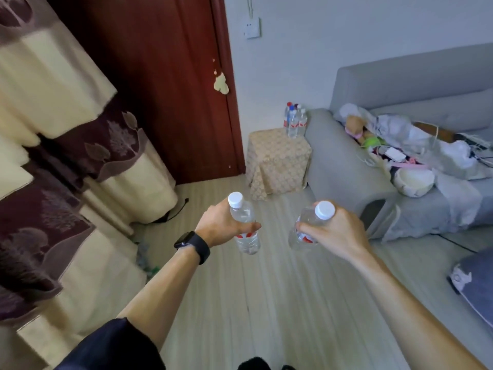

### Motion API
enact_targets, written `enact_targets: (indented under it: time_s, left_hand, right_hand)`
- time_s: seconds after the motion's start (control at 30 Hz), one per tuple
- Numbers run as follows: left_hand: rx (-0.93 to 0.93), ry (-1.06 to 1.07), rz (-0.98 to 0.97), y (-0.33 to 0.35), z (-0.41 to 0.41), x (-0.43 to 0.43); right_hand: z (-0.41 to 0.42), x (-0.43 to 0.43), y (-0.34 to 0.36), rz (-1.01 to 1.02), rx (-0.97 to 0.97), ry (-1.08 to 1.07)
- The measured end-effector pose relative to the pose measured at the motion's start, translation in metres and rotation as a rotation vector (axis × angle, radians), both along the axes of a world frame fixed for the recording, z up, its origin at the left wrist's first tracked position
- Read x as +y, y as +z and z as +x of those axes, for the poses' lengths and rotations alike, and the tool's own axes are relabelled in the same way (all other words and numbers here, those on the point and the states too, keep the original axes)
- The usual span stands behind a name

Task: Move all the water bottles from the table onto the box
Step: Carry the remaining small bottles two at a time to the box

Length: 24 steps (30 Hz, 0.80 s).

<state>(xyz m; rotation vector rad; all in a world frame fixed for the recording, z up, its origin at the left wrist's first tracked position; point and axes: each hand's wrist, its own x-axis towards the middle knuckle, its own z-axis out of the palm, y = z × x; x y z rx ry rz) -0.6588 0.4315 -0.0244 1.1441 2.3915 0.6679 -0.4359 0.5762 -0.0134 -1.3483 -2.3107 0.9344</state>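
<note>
The left hand (222, 222) is grasping one water bottle (246, 243) around its middle. The right hand (336, 231) is grasping a second bottle (304, 236) just under its white cap. Both bottles are hanging in the air above the floor (266, 295), well apart from the box (277, 161).

The box is wearing a patterned cloth and is standing between the door (160, 89) and the arm of the sofa (338, 166). A group of bottles (294, 121) is already standing at its far right corner. So I am judging that part of the task is done and these two are the next ones to set down. The worktop is not showing here, so I cannot tell how many bottles are waiting there.

The near and left part of the box top is looking free for more bottles. The way over the floor is looking open. The sofa arm on the right and the curtain (53, 134) on the left are the edges to mind.
</note>
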Motion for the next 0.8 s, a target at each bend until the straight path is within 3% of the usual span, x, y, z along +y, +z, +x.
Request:
enact_targets:
  time_s: [0.3,0.57,0.8]
  left_hand:
    - [0.028,0.01,0.009,-0.02,-0.138,0.151]
    - [-0.055,-0.014,0.079,-0.018,-0.258,0.287]
    - [-0.111,-0.064,0.017,-0.039,-0.34,0.394]
  right_hand:
    - [-0.125,0.149,-0.013,0.017,-0.011,0.017]
    - [-0.236,0.277,-0.006,0.0,-0.006,-0.038]
    - [-0.313,0.379,-0.023,-0.041,0.031,-0.077]
